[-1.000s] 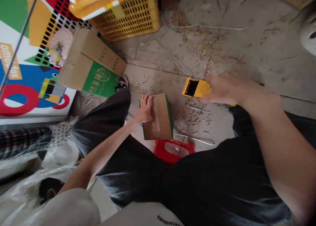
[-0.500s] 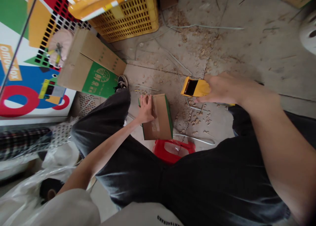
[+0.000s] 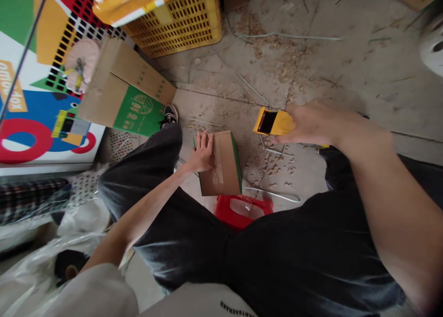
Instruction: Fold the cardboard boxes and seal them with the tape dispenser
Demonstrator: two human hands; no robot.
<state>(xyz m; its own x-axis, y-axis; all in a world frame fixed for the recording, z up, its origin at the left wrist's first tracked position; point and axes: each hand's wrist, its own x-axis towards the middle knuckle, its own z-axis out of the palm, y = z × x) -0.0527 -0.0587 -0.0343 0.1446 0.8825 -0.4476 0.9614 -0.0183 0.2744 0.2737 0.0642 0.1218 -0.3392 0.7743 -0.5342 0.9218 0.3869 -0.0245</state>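
Head view: looking down past a person's lap at a concrete floor point(image 3: 321, 72), clock hub at the frame's centre.

Step in hand: the left hand point(image 3: 202, 153) rests on a small cardboard carton point(image 3: 224, 171), while the right hand point(image 3: 313, 123) holds a yellow tape dispenser point(image 3: 273, 122) off to one side, apart from the carton.

Left hand: open, fingers spread, palm down at the carton's near-left edge; nothing gripped.

Right hand: closed around the dispenser, fingers curled at its body, its dark opening showing at about 2 o'clock.

Carton: just below the hub at about 6 o'clock, apparently on the floor, beside the dark trousers point(image 3: 180, 243). Its long axis runs from 12 to 6, tilting slightly; a green-edged side lies toward 3 o'clock, and a strip of clear tape point(image 3: 217, 167) runs along its top.

Rest: a flattened green-printed carton point(image 3: 138, 111) at 10 o'clock, a yellow plastic crate point(image 3: 176, 26) at 11, wood shavings point(image 3: 284, 54) at 1, a red plastic container point(image 3: 242, 211) at 6, a white wire point(image 3: 273, 194) near it — and a colourful printed panel point(image 3: 34, 100) at 9.
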